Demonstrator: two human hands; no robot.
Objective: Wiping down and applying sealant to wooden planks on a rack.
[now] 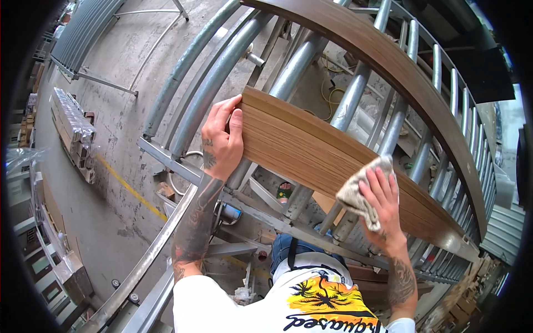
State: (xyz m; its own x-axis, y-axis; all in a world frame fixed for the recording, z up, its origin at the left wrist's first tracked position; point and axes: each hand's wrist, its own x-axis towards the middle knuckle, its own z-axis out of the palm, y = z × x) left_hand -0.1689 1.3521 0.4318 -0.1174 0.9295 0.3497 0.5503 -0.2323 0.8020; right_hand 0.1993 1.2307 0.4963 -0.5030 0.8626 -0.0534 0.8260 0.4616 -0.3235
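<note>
Above the roller conveyor [288, 72], left hand [222, 139] clamped on wooden plank [311, 150], right hand [382, 197] clutching rag [358, 191].

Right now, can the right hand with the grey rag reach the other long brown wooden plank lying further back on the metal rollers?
Probably yes. The right hand presses the grey rag on the near brown wooden plank, and nothing stands between it and the further long plank.

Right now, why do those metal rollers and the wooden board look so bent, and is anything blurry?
Head view: the fisheye lens bows the steel rollers and the brown plank toward the dark rim; even daylight, soft shadows; the left hand and the right hand with its cloth look sharp.
</note>
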